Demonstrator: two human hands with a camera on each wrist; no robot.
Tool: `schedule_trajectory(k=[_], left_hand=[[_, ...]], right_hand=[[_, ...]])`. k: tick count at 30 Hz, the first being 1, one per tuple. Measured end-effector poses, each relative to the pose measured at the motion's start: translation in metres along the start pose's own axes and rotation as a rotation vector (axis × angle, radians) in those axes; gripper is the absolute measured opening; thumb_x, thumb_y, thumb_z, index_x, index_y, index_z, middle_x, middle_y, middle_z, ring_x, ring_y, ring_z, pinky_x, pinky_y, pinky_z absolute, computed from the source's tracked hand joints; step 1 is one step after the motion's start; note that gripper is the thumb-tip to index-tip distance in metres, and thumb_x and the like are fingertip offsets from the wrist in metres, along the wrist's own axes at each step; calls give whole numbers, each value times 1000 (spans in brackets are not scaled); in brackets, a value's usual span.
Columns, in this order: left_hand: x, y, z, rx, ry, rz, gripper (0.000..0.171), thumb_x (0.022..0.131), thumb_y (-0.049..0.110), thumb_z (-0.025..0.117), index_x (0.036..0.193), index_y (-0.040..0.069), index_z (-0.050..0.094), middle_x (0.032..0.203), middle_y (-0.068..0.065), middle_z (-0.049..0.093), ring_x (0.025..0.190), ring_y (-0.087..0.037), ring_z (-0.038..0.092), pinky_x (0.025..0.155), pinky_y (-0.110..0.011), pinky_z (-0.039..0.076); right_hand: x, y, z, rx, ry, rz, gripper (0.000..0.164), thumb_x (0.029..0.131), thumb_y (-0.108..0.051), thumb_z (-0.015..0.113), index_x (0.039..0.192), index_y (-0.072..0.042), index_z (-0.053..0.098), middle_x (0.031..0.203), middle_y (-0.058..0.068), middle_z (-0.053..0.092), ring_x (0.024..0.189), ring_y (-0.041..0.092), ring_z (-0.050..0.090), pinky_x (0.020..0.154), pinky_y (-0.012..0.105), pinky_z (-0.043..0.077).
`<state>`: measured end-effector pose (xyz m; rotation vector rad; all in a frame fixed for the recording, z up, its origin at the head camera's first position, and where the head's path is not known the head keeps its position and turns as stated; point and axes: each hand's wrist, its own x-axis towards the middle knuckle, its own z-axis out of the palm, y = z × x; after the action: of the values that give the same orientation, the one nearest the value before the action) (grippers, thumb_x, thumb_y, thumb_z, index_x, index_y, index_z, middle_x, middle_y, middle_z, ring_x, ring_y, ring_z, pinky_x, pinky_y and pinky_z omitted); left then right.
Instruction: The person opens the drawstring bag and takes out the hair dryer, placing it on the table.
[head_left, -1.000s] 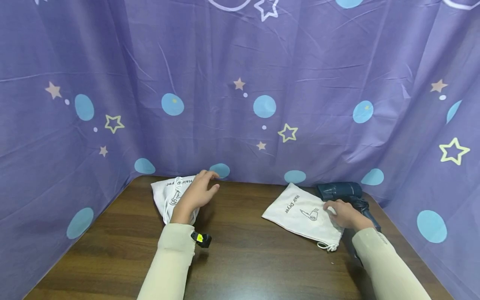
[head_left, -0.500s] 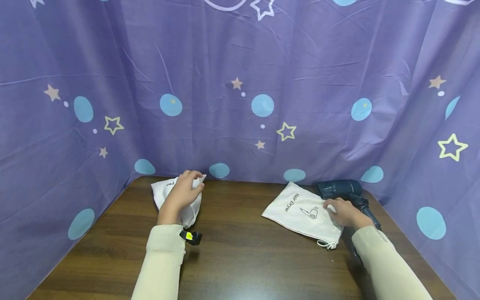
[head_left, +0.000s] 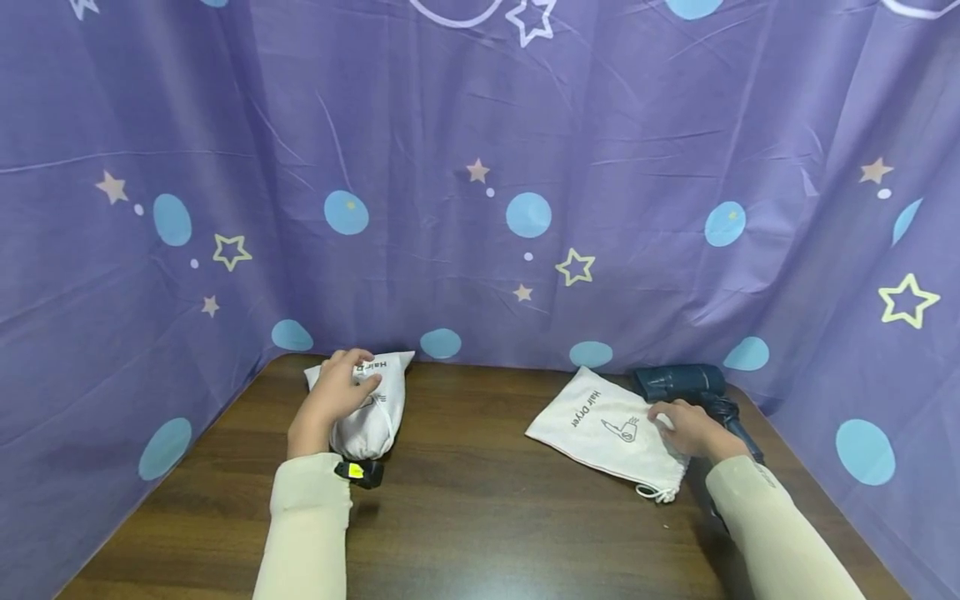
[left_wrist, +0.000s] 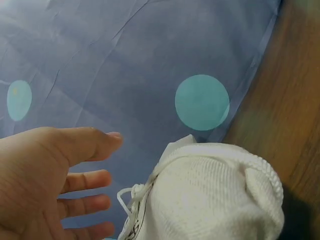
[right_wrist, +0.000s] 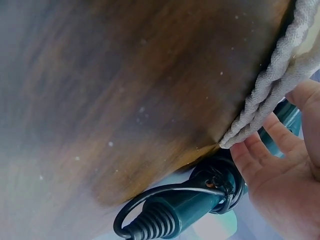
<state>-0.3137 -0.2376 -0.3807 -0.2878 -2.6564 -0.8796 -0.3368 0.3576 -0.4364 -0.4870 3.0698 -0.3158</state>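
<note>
At the back left of the table, a bulging white drawstring bag [head_left: 386, 421] printed "Hair Dryer" lies beneath my left hand [head_left: 336, 392]. That hand hovers over the bag's left part. In the left wrist view its fingers are parted beside the bag's white cord [left_wrist: 131, 210], with nothing in them. My right hand [head_left: 697, 429] holds the edge of a flatter white drawstring bag [head_left: 588, 425], thumb on one side and fingers on the other. A dark blue hair dryer [head_left: 678, 382] lies just behind that hand, black cable [right_wrist: 230, 192] wound round it.
Both bags lie on a brown wooden table [head_left: 465, 467]. A purple curtain [head_left: 450, 275] with stars and blue dots hangs close along the table's back and sides. A black camera band [head_left: 360, 473] sits on the left sleeve.
My left hand has moved left across the bulging bag, uncovering more of the bag's right side. My right hand stays at the edge of the flatter bag.
</note>
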Motion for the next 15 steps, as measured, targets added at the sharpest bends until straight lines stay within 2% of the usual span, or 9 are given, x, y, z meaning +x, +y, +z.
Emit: schedule_trajectory(k=[5,11,15], left_hand=[[-3,-8,1,23,-20,-32,47,96,21,67,133,-6,56,130,-33,50,123,-54,42,102,-64,37],[-5,-16,6,108,-49,-38,50,92,24,70,130,-7,59,127,-36,55,117,-58,47,99,-65,36],[-5,-18,7,104,-77,-45,47,92,26,70,125,-7,62,123,-35,58,116,-59,47,99,-65,35]], right_hand=[[-2,-3,-1,11,3,3,28,94,-4,63,122,-9,66,117,27,60,110,53,56,90,68,46],[-4,-6,-4,9,0,12,28,95,-5,63,123,-9,65,118,28,59,111,54,55,91,69,46],[-5,-7,-4,14,1,18,28,95,-5,63,123,-9,65,119,27,59,112,55,54,91,69,45]])
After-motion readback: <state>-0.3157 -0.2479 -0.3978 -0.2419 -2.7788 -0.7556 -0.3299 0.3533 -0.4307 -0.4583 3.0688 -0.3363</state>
